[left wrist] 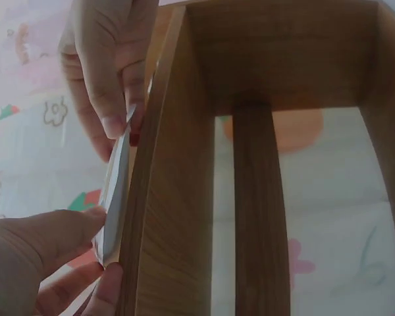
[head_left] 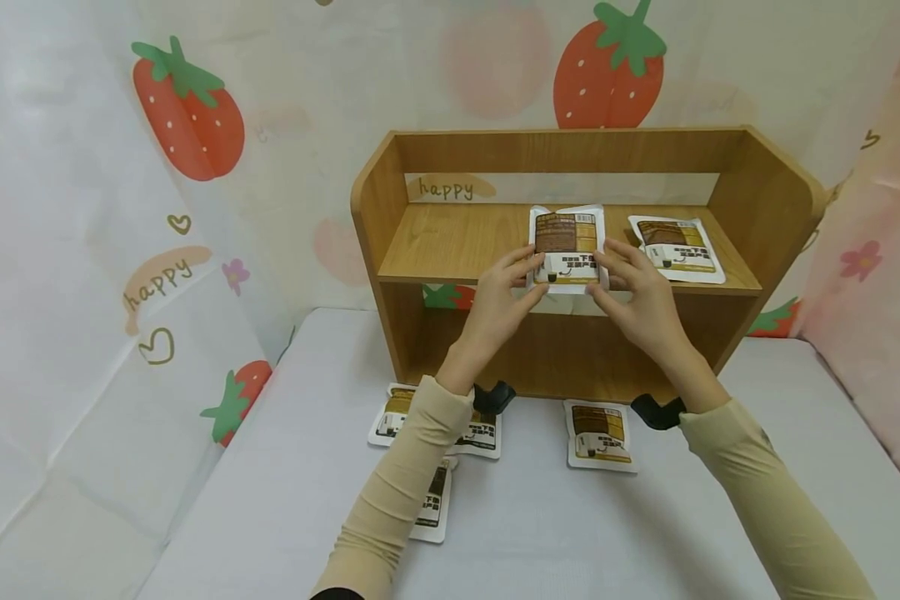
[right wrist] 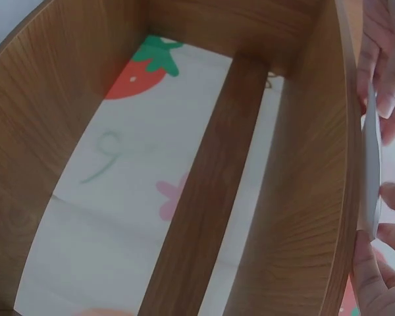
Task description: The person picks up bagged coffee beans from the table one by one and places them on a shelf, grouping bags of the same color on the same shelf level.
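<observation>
My left hand (head_left: 497, 302) and right hand (head_left: 640, 298) hold a white-edged pouch (head_left: 566, 237) with a brown and yellow label between them, one at each side edge. It is over the front of the wooden shelf's upper board (head_left: 450, 242). The left wrist view shows the pouch (left wrist: 113, 197) edge-on beside the board, with thumb and fingers pinching its near end. At its far end in that view is the right hand (left wrist: 112, 59). A second pouch (head_left: 678, 248) lies on the upper board to the right of my right hand.
Below the shelf's front, one pouch (head_left: 600, 436) lies on the white table (head_left: 525, 533). Several more, among them a front one (head_left: 433, 508), lie left, partly covered by my left sleeve (head_left: 390, 492). The shelf's side walls (head_left: 776, 208) rise at both ends; patterned sheets (head_left: 307, 100) hang behind.
</observation>
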`<action>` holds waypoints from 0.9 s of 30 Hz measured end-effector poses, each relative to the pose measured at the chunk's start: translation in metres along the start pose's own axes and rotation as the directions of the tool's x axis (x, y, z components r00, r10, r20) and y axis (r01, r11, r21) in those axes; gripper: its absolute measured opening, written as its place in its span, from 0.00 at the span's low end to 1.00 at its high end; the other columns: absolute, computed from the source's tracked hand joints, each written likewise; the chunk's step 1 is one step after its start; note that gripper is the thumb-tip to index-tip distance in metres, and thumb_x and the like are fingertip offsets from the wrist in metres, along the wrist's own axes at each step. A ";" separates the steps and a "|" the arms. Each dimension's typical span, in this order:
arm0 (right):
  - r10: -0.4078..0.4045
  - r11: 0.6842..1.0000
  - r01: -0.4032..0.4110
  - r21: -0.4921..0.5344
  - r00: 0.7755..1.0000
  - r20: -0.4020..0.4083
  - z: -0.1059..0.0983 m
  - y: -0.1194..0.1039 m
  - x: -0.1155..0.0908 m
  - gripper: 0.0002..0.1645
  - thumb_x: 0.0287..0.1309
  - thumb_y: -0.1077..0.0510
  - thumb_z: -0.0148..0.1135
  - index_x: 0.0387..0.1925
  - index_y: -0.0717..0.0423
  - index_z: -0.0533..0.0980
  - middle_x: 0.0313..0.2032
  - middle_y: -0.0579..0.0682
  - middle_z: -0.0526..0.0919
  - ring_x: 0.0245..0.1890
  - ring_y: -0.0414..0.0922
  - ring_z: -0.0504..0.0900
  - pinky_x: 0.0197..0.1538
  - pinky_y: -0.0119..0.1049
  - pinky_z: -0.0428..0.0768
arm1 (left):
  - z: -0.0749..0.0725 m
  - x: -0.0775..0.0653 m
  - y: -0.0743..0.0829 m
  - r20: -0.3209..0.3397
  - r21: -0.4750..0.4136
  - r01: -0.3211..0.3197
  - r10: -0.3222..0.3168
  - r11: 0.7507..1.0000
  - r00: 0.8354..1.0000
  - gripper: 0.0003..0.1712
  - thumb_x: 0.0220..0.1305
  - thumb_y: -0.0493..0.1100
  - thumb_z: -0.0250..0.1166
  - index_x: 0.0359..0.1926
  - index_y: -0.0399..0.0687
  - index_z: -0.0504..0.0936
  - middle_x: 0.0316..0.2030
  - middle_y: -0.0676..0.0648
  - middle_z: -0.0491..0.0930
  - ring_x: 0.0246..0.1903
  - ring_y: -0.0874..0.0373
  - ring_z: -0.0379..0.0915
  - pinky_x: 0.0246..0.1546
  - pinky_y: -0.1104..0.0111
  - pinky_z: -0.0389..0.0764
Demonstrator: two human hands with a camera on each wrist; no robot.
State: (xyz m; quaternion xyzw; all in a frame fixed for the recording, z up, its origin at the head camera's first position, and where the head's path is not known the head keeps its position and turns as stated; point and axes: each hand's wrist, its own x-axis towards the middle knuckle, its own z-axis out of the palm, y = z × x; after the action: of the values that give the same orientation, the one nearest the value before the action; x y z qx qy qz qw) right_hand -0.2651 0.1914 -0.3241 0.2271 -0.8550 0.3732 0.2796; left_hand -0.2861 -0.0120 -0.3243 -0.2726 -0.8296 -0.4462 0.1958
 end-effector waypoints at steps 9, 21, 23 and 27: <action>-0.016 1.000 0.015 0.003 0.998 0.060 0.000 0.005 0.005 0.29 0.52 0.64 0.65 0.56 0.69 0.71 0.60 0.65 0.68 0.54 0.60 0.73 0.46 0.50 0.78 | -0.002 0.005 0.001 0.023 0.107 -0.027 0.024 0.994 0.999 0.24 0.56 0.44 0.66 0.54 0.42 0.78 0.60 0.42 0.71 0.55 0.52 0.72 0.48 0.73 0.76; 0.017 0.999 -0.013 -0.033 0.992 0.126 0.000 0.009 0.012 0.28 0.57 0.62 0.61 0.58 0.70 0.69 0.60 0.65 0.68 0.53 0.60 0.73 0.49 0.52 0.77 | 0.000 0.011 -0.005 0.085 0.150 -0.026 0.013 0.988 0.996 0.25 0.58 0.45 0.65 0.56 0.43 0.76 0.60 0.43 0.71 0.58 0.53 0.68 0.53 0.72 0.73; 0.022 0.999 -0.016 -0.048 0.991 0.132 0.000 0.009 0.013 0.28 0.58 0.61 0.61 0.58 0.70 0.69 0.60 0.65 0.68 0.48 0.57 0.76 0.45 0.48 0.78 | 0.000 0.012 -0.005 0.088 0.156 -0.023 0.010 0.988 0.996 0.24 0.58 0.45 0.64 0.56 0.43 0.76 0.59 0.43 0.71 0.58 0.53 0.69 0.52 0.72 0.74; 0.031 0.997 -0.021 -0.076 0.990 0.138 0.000 0.009 0.015 0.28 0.59 0.59 0.60 0.59 0.69 0.68 0.60 0.65 0.68 0.34 0.51 0.73 0.35 0.37 0.71 | 0.000 0.014 -0.004 0.095 0.172 -0.015 -0.002 0.985 0.995 0.24 0.60 0.45 0.63 0.56 0.44 0.76 0.59 0.43 0.71 0.56 0.54 0.70 0.49 0.73 0.75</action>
State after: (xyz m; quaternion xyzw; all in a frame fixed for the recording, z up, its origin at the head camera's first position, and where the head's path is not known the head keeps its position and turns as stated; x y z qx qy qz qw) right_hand -0.2819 0.1941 -0.3189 0.2307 -0.8887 0.3278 0.2226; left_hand -0.2999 -0.0099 -0.3187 -0.2784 -0.8726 -0.3585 0.1804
